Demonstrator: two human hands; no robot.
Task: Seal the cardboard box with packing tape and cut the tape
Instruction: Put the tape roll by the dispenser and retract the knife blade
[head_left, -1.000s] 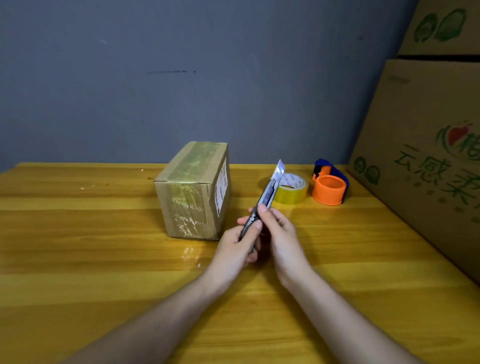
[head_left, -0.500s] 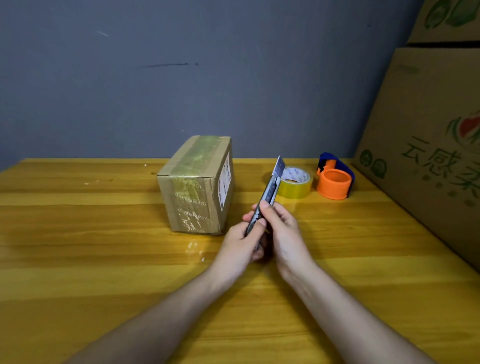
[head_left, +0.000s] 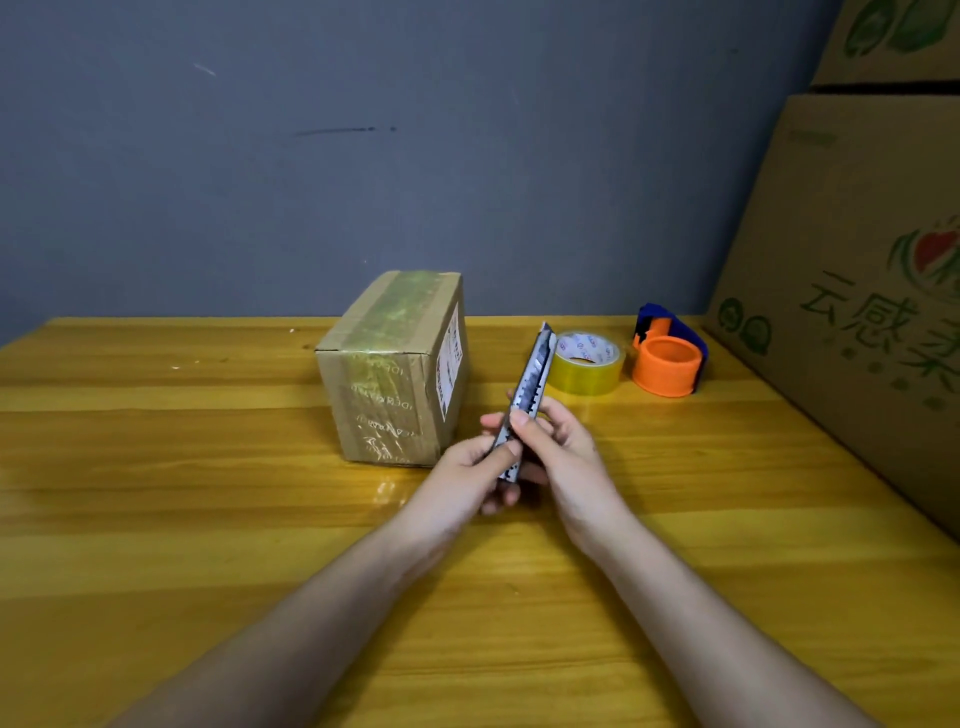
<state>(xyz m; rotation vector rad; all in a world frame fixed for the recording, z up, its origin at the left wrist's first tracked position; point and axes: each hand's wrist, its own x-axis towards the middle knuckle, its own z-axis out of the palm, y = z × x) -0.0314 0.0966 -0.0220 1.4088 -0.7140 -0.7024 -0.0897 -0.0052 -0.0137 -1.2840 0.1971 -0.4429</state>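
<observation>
Yellow table (head_left: 156, 519): big carton (head_left: 857, 322) reads "云感".

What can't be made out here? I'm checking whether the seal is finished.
- Box, head view: far and bottom faces hidden by the box itself.
- Knife: lower end hidden by left hand and right hand.
- Shipping label: print too small.

The big carton (head_left: 852, 291) on the right has green Chinese words, "云感". The small box's (head_left: 395, 369) label is too blurry to read.
</observation>
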